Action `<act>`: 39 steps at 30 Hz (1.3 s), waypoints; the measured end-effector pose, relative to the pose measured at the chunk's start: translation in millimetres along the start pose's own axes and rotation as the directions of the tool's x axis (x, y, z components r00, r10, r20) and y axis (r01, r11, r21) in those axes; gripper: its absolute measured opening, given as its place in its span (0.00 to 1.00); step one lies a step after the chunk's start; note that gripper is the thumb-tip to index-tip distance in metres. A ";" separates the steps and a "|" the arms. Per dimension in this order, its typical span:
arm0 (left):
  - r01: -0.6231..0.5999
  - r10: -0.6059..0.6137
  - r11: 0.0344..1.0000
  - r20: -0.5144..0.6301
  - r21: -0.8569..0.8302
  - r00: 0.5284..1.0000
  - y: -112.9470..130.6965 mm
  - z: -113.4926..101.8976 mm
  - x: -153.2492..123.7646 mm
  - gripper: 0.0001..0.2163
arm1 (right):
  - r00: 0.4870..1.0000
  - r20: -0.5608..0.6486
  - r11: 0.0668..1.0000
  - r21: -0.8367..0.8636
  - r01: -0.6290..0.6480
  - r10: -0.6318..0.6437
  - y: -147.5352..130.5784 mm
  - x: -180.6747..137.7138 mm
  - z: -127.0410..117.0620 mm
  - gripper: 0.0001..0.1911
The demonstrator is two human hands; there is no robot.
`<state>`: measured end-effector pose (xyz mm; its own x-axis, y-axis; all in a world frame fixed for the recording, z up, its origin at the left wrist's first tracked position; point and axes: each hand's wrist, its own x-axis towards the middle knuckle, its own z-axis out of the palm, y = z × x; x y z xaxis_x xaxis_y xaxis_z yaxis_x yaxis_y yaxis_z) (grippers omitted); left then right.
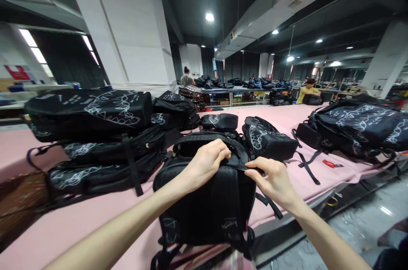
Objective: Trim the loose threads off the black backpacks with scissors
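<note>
A black backpack [204, 202] stands upright at the table's near edge, directly in front of me, its top opening partly spread. My left hand [208, 159] is closed on the rim of that opening, its fingertips partly hidden behind the fabric. On the opposite side of the top, my right hand [270, 178] pinches the backpack's edge between thumb and fingers. Whether a zipper pull is in that pinch is too small to tell. Just beyond the backpack lie a small black pouch [219, 121] and a larger black bag [269, 140], both with white scribble prints.
Stacked black backpacks [92, 113] rise on the left of the pink-covered table [270, 113]. More backpacks [360, 125] lie at right, near a red-handled tool [332, 164]. A white pillar [127, 23] stands behind. A person in yellow [307, 91] works farther off.
</note>
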<state>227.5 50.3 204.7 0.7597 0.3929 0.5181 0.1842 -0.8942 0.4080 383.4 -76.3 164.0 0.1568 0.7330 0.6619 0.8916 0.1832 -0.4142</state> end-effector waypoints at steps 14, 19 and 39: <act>-0.019 0.019 1.000 -0.014 0.005 1.000 0.3 1.6 -4.9 0.11 | 0.961 0.246 0.991 -0.073 -0.111 0.125 -15.6 23.9 -14.9 0.07; -0.010 0.010 1.000 -0.011 0.001 1.000 2.0 -0.8 -5.7 0.11 | 0.949 0.274 0.974 0.119 -0.191 0.153 -3.3 21.2 -10.2 0.06; -0.055 0.056 0.997 -0.012 0.054 0.998 -0.7 4.3 -3.5 0.06 | 0.893 -0.187 0.898 -0.257 0.357 -0.408 31.6 -0.8 -8.6 0.01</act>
<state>227.4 48.6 199.4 0.7611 0.3447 0.5495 0.1750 -0.9249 0.3377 415.2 -76.7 155.8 -0.1444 0.4573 0.8775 0.9660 0.2573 0.0249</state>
